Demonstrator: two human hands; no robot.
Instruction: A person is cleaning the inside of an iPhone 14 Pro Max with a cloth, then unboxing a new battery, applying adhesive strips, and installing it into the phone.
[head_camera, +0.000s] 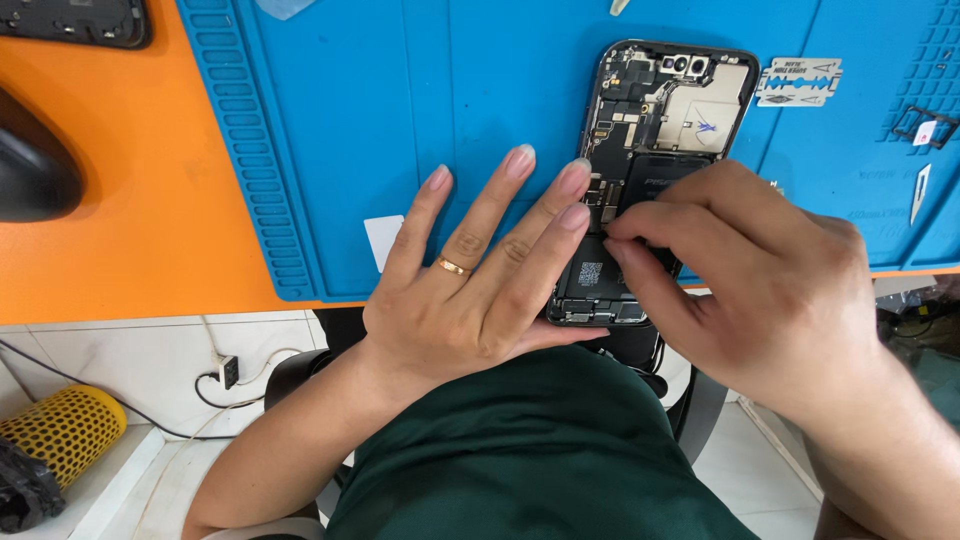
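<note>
Head view, phone: the opened phone lies face-down, back cover off, on the blue mat right of frame centre, its lower end overhanging the desk edge.
Left hand: left hand lies flat, fingers spread, fingertips resting on the phone's left rim, pinning it.
Right hand: right hand has fingers drawn together, pinching at something small over the black battery; what it grips is hidden.
Handling: likely light and stiff, but bare boards and connectors look fragile; best held by the metal frame edges.
Nearby: razor blade upper right.
</note>
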